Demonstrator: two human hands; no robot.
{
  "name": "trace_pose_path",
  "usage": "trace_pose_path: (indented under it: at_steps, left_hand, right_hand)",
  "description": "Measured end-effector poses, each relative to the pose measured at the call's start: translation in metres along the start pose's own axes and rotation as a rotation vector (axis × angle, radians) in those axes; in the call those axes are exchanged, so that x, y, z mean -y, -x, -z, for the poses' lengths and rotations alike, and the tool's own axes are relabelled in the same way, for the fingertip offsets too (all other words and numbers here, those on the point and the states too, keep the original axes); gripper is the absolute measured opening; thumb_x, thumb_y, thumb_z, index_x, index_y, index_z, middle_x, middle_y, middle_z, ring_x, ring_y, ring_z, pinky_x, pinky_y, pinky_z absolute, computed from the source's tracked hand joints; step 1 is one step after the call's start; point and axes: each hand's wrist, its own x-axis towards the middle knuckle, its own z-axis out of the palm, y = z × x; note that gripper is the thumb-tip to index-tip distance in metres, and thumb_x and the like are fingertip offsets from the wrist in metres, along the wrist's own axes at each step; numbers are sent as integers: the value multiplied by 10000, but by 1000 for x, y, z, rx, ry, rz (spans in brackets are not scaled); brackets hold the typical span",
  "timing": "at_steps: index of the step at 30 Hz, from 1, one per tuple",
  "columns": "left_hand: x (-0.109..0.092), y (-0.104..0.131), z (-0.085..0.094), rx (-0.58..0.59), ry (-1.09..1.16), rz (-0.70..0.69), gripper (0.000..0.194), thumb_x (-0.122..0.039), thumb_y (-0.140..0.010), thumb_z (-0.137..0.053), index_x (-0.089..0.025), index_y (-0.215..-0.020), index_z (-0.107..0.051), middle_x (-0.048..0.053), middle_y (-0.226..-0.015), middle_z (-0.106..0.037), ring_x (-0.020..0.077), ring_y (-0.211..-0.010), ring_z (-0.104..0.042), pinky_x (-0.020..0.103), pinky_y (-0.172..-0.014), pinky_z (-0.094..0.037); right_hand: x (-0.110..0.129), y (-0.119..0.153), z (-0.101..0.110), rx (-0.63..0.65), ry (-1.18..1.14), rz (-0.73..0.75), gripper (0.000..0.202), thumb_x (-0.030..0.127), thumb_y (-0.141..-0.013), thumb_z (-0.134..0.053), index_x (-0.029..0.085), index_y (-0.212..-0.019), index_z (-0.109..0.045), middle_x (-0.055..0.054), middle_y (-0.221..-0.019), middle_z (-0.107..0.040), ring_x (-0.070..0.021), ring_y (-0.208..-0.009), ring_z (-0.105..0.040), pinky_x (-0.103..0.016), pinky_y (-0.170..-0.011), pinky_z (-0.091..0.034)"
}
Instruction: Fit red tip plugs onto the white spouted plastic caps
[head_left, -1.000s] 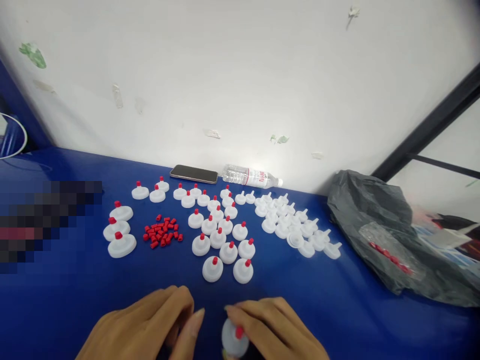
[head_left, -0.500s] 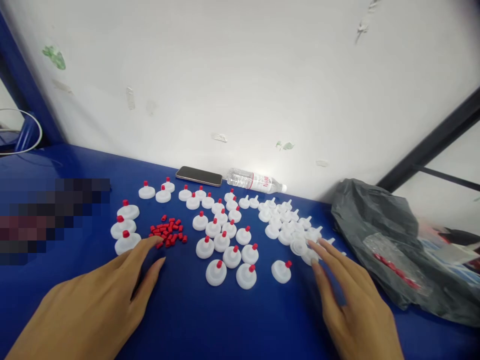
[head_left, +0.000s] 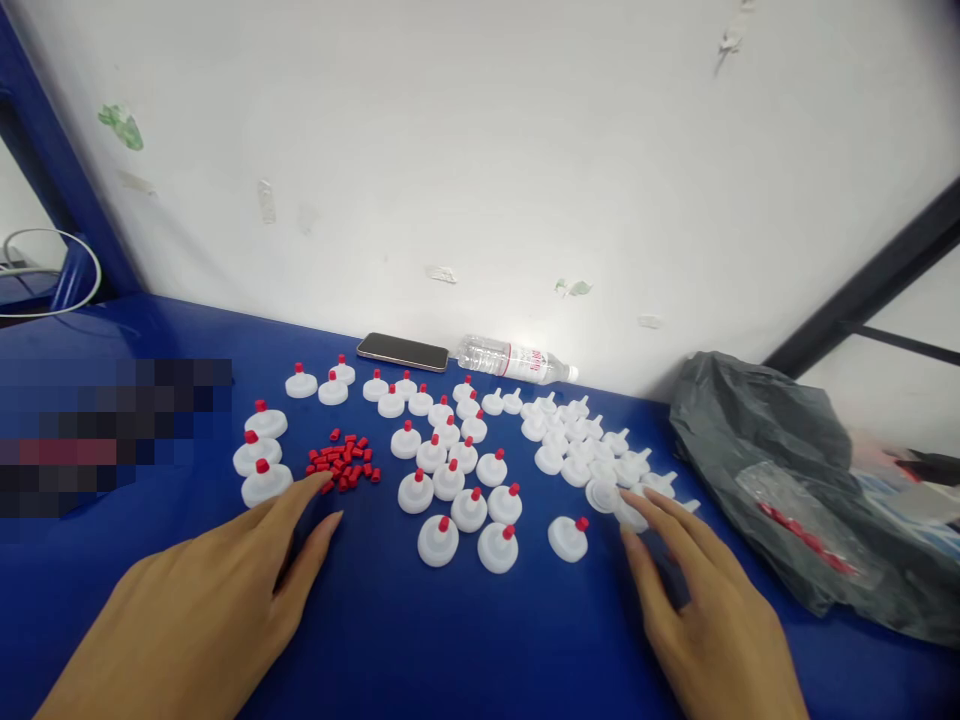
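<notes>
Your left hand (head_left: 199,610) lies flat on the blue table (head_left: 420,650), fingers spread and holding nothing, its fingertips touching the near edge of the heap of small red plugs (head_left: 343,462), short matte cylinders. Your right hand (head_left: 705,620) is likewise spread and empty, its fingertips at the nearest bare white cap (head_left: 628,512) of the uncapped pile (head_left: 592,450). Between the hands stand domed white plastic caps with red tips (head_left: 457,470), one lone capped piece (head_left: 568,537) just beside the right fingers. Behind, against the white wall, lie a flat phone (head_left: 403,351) and a clear ribbed bottle (head_left: 517,359); a crumpled grey plastic bag (head_left: 795,480) sits at right.
</notes>
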Motion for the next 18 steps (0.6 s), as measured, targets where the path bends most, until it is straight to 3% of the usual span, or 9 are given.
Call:
trace_pose_path:
  at_steps: [4, 9, 12, 15, 18]
  left_hand:
    - [7, 6, -5, 65, 24, 44, 470, -523, -1349, -417, -328, -1477, -825, -13, -943, -956, 333, -584, -836, 468, -568, -472]
    - [12, 8, -9, 150, 38, 99, 467, -591, -1339, -425, -340, -1502, -783, -26, -903, -926, 347, -681, -895, 462, -606, -504]
    - [12, 8, -9, 177, 31, 120, 483, -605, -1343, -411, -334, -1541, -758, -9, -964, -953, 338, -703, -905, 454, -605, -486]
    - [12, 8, -8, 191, 36, 125, 477, -601, -1344, -410, -339, -1541, -756, -12, -973, -955, 336, -719, -910, 457, -621, -490]
    - [12, 8, -9, 199, 54, 131, 460, -603, -1341, -420, -369, -1481, -789, -34, -969, -958, 324, -694, -893, 456, -615, -492]
  right_hand:
    - [-1, -2, 9, 36, -60, 16, 276, 466, -1300, -709, 366, -1471, -902, -7, -1341, -996, -272, -1050, -1009, -383, -884, -807]
    - [-9, -1, 8, 112, -57, -73, 355, 538, -1247, -786, 322, -1481, -944, -24, -1158, -1009, -245, -788, -970, -307, -644, -758]
    - [-11, 0, 7, 158, -69, -79, 347, 571, -1239, -793, 332, -1390, -996, -25, -1094, -1013, -260, -719, -953, -328, -664, -781]
    - [-5, 0, 11, 114, -130, -51, 301, 540, -1236, -808, 330, -1321, -1006, -19, -1137, -1022, -231, -610, -900, -322, -630, -765]
    - [6, -4, 18, 52, -182, -1, 233, 474, -1258, -801, 324, -1296, -976, -1, -1148, -1022, -236, -726, -961, -302, -733, -796]
